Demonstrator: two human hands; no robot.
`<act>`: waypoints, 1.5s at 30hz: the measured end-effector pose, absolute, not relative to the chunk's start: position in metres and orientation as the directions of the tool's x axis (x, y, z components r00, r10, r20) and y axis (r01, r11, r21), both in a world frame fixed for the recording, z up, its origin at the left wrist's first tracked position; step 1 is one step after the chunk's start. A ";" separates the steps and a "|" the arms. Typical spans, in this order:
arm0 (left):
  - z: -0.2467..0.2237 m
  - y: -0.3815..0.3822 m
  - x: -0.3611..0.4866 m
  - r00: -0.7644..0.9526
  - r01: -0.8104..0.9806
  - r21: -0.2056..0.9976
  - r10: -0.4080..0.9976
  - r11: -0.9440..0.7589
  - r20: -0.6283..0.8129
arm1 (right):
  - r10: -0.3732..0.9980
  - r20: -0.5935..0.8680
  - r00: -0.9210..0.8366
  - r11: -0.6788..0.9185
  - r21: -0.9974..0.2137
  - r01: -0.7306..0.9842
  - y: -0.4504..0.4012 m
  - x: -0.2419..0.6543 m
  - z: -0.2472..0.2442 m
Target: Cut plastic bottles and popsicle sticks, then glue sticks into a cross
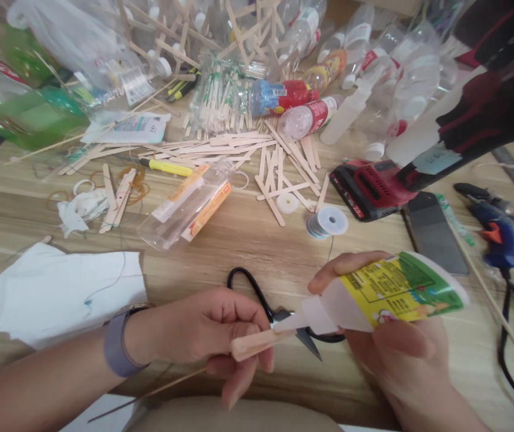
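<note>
My left hand (221, 336) pinches flat wooden craft sticks (254, 344) between thumb and fingers, their ends pointing towards the right. A thin wooden skewer (162, 389) runs out from below that hand to the lower left. In my right hand (401, 354) is a glue bottle (387, 294) with a yellow and green label, tipped so its white nozzle meets or nearly meets the sticks; whether glue flows out cannot be made out. Black-handled scissors (250, 282) lie on the table behind my hands, partly hidden by them.
A spool of thread (329, 222), an empty plastic bottle (189, 204) and loose craft sticks (221, 147) lie beyond my hands. White paper (59, 288) is at left. A red-black power tool (378, 186), a phone (435, 231) and a blue glue gun (500, 234) occupy the right.
</note>
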State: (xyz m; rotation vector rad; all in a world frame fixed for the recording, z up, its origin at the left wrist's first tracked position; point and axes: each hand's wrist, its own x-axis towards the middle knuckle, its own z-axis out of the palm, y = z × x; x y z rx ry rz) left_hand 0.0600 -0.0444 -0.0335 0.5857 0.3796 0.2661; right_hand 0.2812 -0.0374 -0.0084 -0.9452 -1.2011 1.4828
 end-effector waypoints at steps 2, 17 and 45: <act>-0.031 -0.044 0.061 0.892 -0.113 0.567 0.335 0.816 -0.304 | 0.973 -0.006 -0.229 -0.056 -0.976 -0.212 -0.038 0.281 -0.009; -0.033 -0.045 0.062 0.890 -0.070 0.568 0.309 0.820 -0.336 | 0.961 0.019 -0.277 -0.058 -0.962 -0.267 -0.038 0.278 -0.008; -0.029 -0.043 0.058 0.891 -0.032 0.567 0.280 0.823 -0.357 | 0.953 0.020 -0.302 -0.055 -0.970 -0.239 -0.037 0.283 -0.011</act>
